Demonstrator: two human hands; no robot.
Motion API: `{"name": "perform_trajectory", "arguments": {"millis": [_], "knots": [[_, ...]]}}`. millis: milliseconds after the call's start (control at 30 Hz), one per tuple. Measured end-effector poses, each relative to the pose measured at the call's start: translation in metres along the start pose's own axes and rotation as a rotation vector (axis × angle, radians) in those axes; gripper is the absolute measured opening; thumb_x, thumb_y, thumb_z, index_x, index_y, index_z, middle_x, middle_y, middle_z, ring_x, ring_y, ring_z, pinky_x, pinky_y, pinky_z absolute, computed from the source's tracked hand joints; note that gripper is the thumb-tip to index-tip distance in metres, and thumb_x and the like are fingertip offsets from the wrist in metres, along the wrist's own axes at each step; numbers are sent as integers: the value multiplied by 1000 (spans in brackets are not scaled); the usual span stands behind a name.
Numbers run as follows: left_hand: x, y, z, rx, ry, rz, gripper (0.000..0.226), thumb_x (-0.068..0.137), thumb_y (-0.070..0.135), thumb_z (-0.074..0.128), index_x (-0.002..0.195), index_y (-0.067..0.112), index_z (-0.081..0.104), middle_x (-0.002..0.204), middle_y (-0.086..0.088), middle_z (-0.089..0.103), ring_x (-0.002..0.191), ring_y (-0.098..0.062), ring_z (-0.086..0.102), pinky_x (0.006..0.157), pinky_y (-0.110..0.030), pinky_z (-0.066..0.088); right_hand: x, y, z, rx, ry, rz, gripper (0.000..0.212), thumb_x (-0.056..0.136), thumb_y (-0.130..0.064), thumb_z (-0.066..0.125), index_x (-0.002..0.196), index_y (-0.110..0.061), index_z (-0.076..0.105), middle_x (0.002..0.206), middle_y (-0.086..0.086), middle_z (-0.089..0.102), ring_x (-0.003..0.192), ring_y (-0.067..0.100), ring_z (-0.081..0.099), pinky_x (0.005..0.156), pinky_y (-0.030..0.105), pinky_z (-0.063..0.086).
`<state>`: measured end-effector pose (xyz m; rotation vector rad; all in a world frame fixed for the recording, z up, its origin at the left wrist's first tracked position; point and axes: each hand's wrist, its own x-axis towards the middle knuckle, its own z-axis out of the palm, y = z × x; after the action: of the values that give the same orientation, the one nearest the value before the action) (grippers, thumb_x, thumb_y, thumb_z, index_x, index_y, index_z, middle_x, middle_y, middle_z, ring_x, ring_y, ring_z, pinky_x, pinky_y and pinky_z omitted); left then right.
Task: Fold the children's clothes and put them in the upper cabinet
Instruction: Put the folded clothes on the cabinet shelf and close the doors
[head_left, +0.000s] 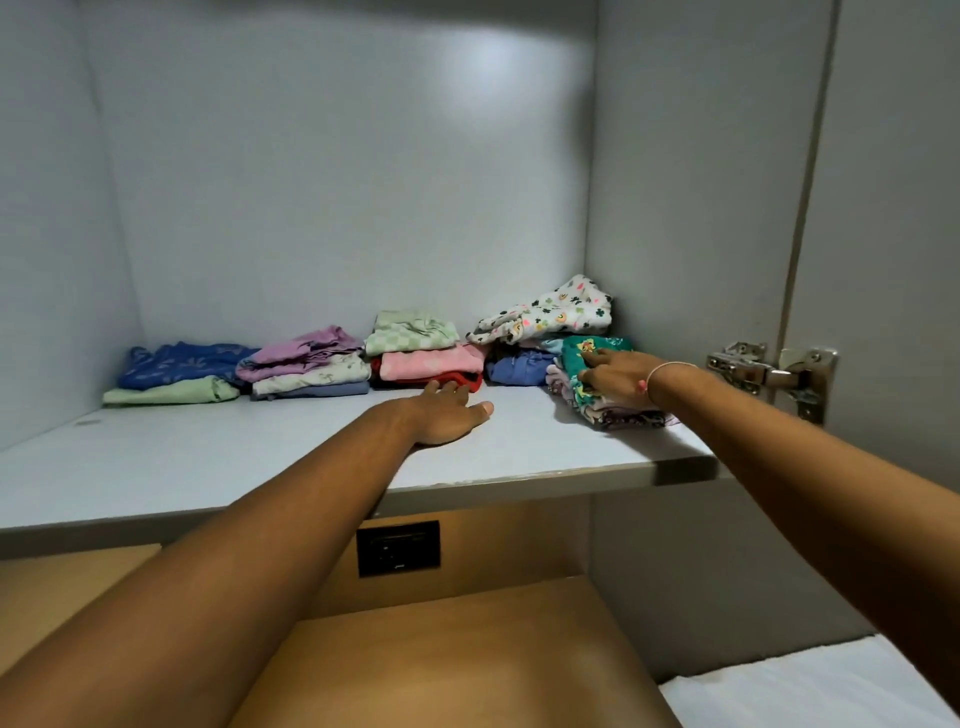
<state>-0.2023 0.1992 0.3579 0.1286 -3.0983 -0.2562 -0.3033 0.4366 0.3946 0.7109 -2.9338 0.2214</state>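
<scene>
Folded children's clothes lie in stacks along the back of the grey cabinet shelf (260, 467). A blue and green stack (176, 374) is at the left, then a purple stack (306, 364), a checked green, pink and red stack (421, 353), and a white patterned pile (545, 317) in the right corner. In front of that corner sits a stack topped by a green printed garment (582, 358). My right hand (615, 376) rests on this stack, fingers curled over the green garment. My left hand (449, 413) lies flat and open on the bare shelf, just in front of the red garment.
A metal hinge (769, 371) is fixed to the cabinet's right wall, beside the open door (893, 208). Below the shelf there is a black wall socket (399, 548) on a tan panel. A white surface (800, 691) shows at the bottom right.
</scene>
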Motion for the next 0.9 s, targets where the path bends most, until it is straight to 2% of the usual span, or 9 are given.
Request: {"name": "perform_trajectory", "arguments": {"millis": [233, 433, 567, 633, 700, 767, 833, 900], "knots": [[4, 0, 0, -61, -59, -38, 71, 100, 58, 21, 156, 16, 6, 164, -1, -1, 150, -18, -2, 121, -40, 1, 25, 7, 8, -8, -7, 1, 58, 99, -39, 30, 154, -27, 18, 163, 1, 12, 147, 27, 20, 118, 40, 16], [8, -1, 3, -61, -45, -37, 71, 100, 58, 21, 156, 17, 7, 164, -1, 1, 150, -18, 0, 121, -40, 2, 27, 8, 11, -25, -2, 13, 57, 98, -41, 29, 153, -30, 19, 163, 1, 15, 146, 31, 23, 118, 43, 19], [6, -1, 3, -93, -23, -30, 70, 100, 57, 23, 156, 16, 9, 164, -4, 3, 150, -20, 3, 121, -40, 6, 22, 8, 11, 101, 15, 61, 56, 98, -48, 31, 152, -35, 23, 161, 1, 20, 146, 30, 24, 118, 44, 17], [1, -2, 2, -112, 72, -1, 65, 101, 53, 26, 153, 15, 21, 161, -10, 18, 147, -27, 19, 119, -43, 17, 16, 7, 8, 227, 84, 53, 55, 99, -53, 33, 150, -34, 29, 159, 3, 27, 144, 30, 28, 116, 41, 20], [-5, -7, -4, -51, 239, 39, 55, 102, 47, 30, 145, 14, 36, 153, -14, 35, 138, -32, 33, 112, -47, 30, 6, 5, 2, 281, 241, -2, 55, 99, -54, 34, 149, -30, 33, 157, 4, 32, 142, 29, 32, 114, 40, 25], [-14, -13, -12, 10, 406, 46, 56, 102, 42, 32, 150, 13, 28, 159, -14, 22, 145, -33, 19, 116, -49, 23, -7, -1, -5, 246, 405, -80, 56, 100, -52, 33, 149, -26, 34, 156, 7, 34, 141, 29, 34, 114, 42, 26], [-33, -17, -18, -90, 557, -6, 62, 102, 46, 27, 154, 13, 17, 163, -9, 9, 150, -28, 5, 120, -47, 12, -22, -12, -11, 192, 507, -165, 55, 101, -49, 34, 149, -21, 35, 154, 11, 37, 140, 30, 34, 115, 45, 26], [-59, -21, -22, -160, 690, -50, 65, 102, 49, 24, 155, 13, 13, 164, -6, 5, 150, -24, -1, 121, -44, 6, -36, -28, -20, 155, 564, -257, 58, 100, -47, 32, 147, -15, 38, 152, 14, 39, 140, 30, 33, 116, 45, 25]]}}
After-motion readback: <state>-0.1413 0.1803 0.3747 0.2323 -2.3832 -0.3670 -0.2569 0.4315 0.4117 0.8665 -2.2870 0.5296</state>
